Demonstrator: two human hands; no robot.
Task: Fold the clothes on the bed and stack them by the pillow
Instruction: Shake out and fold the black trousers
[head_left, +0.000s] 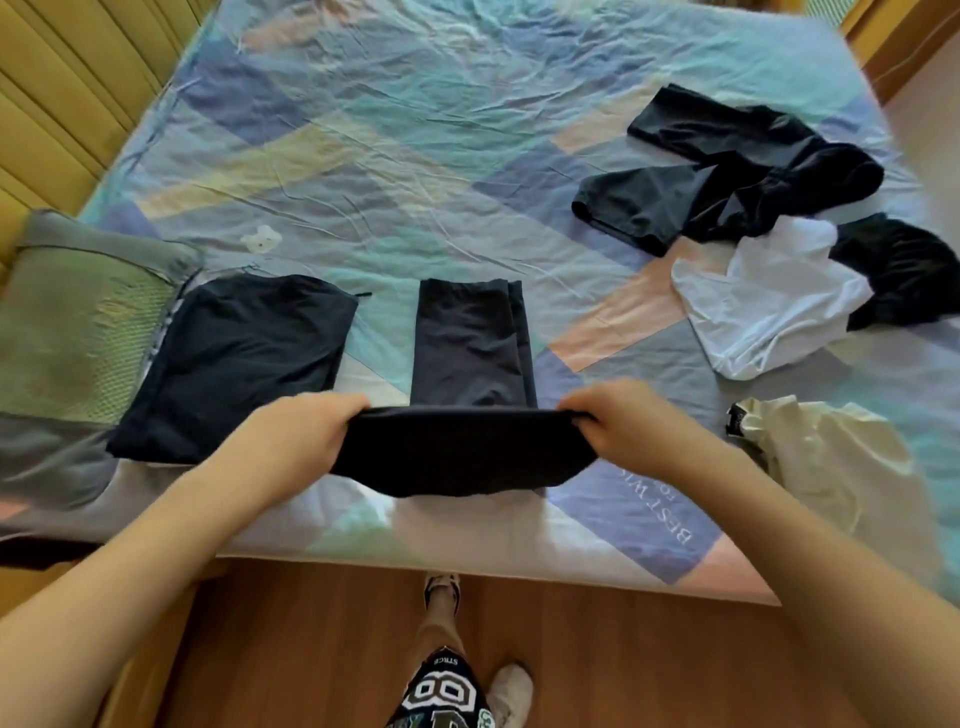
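Mid-fold at lower centre: the left hand (306, 434) and right hand (618, 421) each pinch a corner of the dark trousers (470, 358), doubling them over on the bed (415, 130). Next, I'd guess: lay the fold flat, then stack onto the folded garment (239, 358) beside the pillow (67, 322).

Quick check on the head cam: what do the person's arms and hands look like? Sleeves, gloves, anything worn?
Both forearms are bare as far as the frame shows, with no sleeves in view. The left hand and right hand have no gloves, and no rings, watch or wristband can be seen. No markings or cables on either arm.
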